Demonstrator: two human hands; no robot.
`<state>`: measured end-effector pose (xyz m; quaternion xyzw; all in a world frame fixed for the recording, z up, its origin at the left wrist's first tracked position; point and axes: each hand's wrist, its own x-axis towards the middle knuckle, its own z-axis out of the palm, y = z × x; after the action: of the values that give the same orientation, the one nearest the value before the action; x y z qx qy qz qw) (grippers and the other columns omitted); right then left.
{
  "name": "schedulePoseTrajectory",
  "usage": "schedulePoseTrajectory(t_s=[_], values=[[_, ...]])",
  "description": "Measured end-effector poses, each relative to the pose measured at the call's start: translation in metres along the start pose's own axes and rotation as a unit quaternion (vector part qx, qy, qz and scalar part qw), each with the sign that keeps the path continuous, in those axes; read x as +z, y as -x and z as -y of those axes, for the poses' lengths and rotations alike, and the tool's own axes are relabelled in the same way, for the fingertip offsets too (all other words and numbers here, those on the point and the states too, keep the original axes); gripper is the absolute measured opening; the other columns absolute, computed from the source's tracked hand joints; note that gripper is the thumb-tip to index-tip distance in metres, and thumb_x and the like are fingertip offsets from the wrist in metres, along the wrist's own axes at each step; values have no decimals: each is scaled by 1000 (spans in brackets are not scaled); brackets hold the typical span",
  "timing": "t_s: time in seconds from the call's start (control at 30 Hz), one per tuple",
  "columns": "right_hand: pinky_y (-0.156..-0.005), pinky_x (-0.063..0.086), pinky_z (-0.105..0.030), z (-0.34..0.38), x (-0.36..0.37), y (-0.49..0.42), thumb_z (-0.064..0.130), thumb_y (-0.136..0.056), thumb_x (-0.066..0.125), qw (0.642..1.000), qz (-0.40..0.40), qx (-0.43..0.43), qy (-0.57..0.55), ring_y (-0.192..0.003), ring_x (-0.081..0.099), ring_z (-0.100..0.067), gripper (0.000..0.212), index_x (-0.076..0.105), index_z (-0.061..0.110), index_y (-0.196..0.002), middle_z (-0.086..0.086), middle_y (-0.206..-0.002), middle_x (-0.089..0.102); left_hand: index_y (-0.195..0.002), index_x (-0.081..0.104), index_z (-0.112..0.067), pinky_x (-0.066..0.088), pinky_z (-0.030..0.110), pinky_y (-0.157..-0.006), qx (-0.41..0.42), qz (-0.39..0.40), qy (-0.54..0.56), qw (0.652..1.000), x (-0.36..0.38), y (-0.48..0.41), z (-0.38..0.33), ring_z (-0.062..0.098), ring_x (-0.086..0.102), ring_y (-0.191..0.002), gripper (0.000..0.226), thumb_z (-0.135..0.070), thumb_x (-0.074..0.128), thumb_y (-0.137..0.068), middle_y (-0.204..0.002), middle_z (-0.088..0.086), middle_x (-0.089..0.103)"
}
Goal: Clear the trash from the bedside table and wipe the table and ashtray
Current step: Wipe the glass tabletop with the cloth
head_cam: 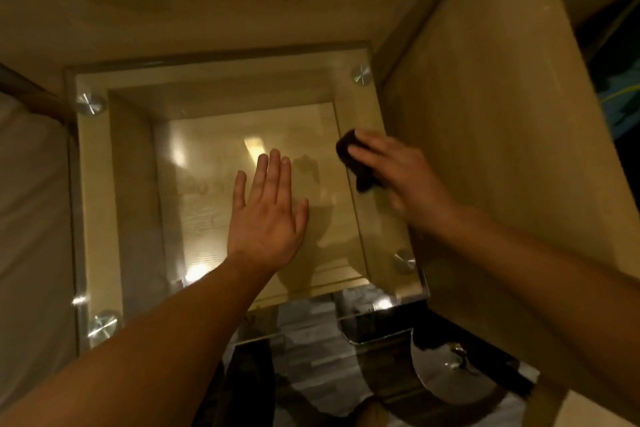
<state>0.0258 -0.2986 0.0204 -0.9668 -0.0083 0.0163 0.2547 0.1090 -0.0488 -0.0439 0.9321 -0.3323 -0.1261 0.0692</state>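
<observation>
The person's right hand (398, 177) presses a dark cloth (353, 159) flat on the glass bedside table (207, 80) at center right of the frame, while the left hand (266, 204) rests open, fingers straight, mid-frame.

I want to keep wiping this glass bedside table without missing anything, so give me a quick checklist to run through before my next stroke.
1. Cloth in hand: ok. The right hand presses the dark cloth on the glass top, near its right edge.
2. Left hand out of the way: ok. The left hand lies open and flat mid-table, holding nothing.
3. Trash off the table: ok. Nothing but the hands and cloth shows on the glass.
4. Ashtray wiped: cannot tell. No ashtray is clearly in view.
5. Glass free of smears: cannot tell. Lamp glare and reflections hide the surface.
6. Corner bolts: ok. All four metal caps are in place.
</observation>
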Motion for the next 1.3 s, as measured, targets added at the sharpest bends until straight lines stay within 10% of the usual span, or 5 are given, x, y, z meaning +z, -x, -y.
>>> schedulePoseTrajectory(t_s=[0.27, 0.47, 1.3], values=[[-117, 29, -46, -56, -16, -163, 6, -100, 57, 992, 19, -63, 104, -152, 34, -34, 53, 50, 17, -151, -10, -163, 39, -166, 3, -12, -2, 53, -129, -2, 18, -4, 1000, -1, -2, -1, 23, -7, -162, 74, -54, 15, -107, -175, 8, -4], [-120, 18, -49, -81, -19, -186, 48, -105, 27, 973, 140, -57, 172, -159, 7, -14, 56, 18, 44, -160, 15, -172, 8, -165, 9, -10, 5, 56, -128, 2, 15, -17, 1000, 0, -4, 1, 25, 4, -163, 74, -53, 20, -107, -175, 11, 5], [-116, 24, -47, -40, 20, -42, 31, -105, 45, 990, 86, -59, 95, -157, 23, -23, 49, 43, 33, -154, 5, -167, 32, -166, 5, -12, 1, 53, -130, -14, -4, -30, 999, 1, -2, -1, 21, -3, -163, 72, -54, 16, -108, -176, 8, 2]])
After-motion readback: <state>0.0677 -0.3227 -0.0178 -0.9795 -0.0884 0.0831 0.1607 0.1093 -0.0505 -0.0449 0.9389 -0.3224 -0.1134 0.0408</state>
